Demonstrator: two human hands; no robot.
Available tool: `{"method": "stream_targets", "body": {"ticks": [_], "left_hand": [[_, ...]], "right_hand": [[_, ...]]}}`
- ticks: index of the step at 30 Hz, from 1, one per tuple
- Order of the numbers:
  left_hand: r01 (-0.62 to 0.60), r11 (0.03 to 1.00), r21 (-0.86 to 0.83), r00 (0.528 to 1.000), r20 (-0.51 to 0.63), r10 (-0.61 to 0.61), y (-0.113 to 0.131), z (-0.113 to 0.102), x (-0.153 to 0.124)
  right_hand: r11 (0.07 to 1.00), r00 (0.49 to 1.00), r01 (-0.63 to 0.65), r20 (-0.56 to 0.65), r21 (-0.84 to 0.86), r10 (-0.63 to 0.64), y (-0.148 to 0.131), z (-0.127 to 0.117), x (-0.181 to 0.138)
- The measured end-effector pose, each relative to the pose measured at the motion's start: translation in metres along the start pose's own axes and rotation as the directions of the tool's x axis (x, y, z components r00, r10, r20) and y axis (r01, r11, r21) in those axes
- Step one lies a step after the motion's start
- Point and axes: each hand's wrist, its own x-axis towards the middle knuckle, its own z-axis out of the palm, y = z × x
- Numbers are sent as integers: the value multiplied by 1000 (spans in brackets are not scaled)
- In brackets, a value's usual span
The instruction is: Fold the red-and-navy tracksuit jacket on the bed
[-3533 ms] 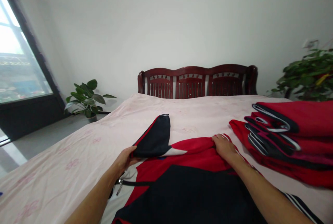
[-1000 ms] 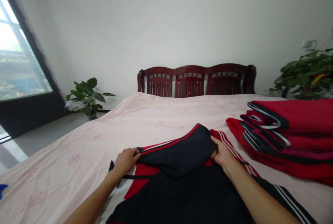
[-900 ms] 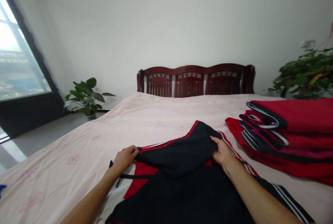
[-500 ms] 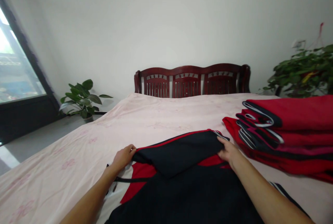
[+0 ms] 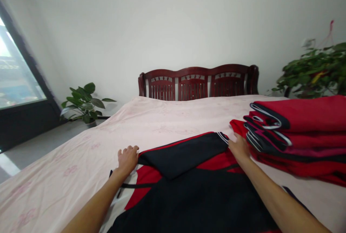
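A dark navy jacket [image 5: 200,200] with red and white panels lies on the bed in front of me. One sleeve [image 5: 183,155], edged in red and ending in a white-striped cuff, is folded across its far part. At the left end of that fold rests my left hand [image 5: 128,159], fingers slightly spread and touching the cloth's edge. Beside the cuff is my right hand [image 5: 240,148], thumb and fingers apart, the thumb close to the cuff's edge. Both hands look open, though some fingertips are hard to make out.
On the right stands a pile of folded red and dark garments [image 5: 305,132], close to my right hand. The pink sheet [image 5: 173,115] reaches back to a dark wooden headboard [image 5: 198,78]. Potted plants [image 5: 86,103] flank the bed; a glazed door [image 5: 18,67] is far left.
My left hand has loosened from a pinch on the sleeve. My right hand has let go of the cuff and moved slightly right and up. The sleeve lies flatter.
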Motion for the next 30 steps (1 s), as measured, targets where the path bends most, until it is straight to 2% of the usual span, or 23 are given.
{"method": "stream_targets", "body": {"ticks": [3, 5, 6, 8, 10, 12, 16, 19, 21, 24, 26, 30], "left_hand": [[-128, 991, -46, 990, -60, 125, 15, -11, -6], [-241, 960, -145, 970, -31, 239, 29, -15, -9], [-280, 940, -195, 958, 2, 286, 37, -16, -12], [-305, 919, -250, 939, 80, 333, 53, -12, -18], [-296, 925, -239, 933, 138, 334, 66, -5, -27], [-273, 940, -206, 937, 165, 308, 75, 5, -39], [-242, 962, -123, 948, 183, 262, 78, 14, -55], [-222, 968, -114, 942, 232, 243, 79, 6, -55], [-188, 975, -122, 946, 244, 213, 82, -6, -53], [-122, 983, -134, 971, 190, 146, 92, -23, -60], [-90, 984, -155, 985, 132, 111, 98, -28, -74], [-2, 965, -262, 999, 50, 16, 99, -14, -114]], "right_hand": [[970, 979, 204, 27, -135, -203, -15, -5, -13], [915, 931, 365, 69, -170, -358, -23, -3, -25], [899, 911, 410, 117, -158, -395, -24, 0, -30], [892, 876, 433, 291, -129, -384, -22, 6, -40], [900, 825, 415, 472, -136, -309, -15, 11, -45], [899, 788, 409, 558, -160, -259, -10, 12, -48], [880, 767, 448, 573, -160, -287, -13, -5, -59], [844, 755, 504, 567, -183, -328, -18, -27, -84], [806, 767, 541, 533, -240, -357, -17, -42, -105], [744, 801, 570, 439, -349, -408, -5, -60, -132], [707, 811, 578, 385, -408, -440, 8, -68, -142], [681, 817, 576, 312, -451, -484, 36, -72, -148]]}}
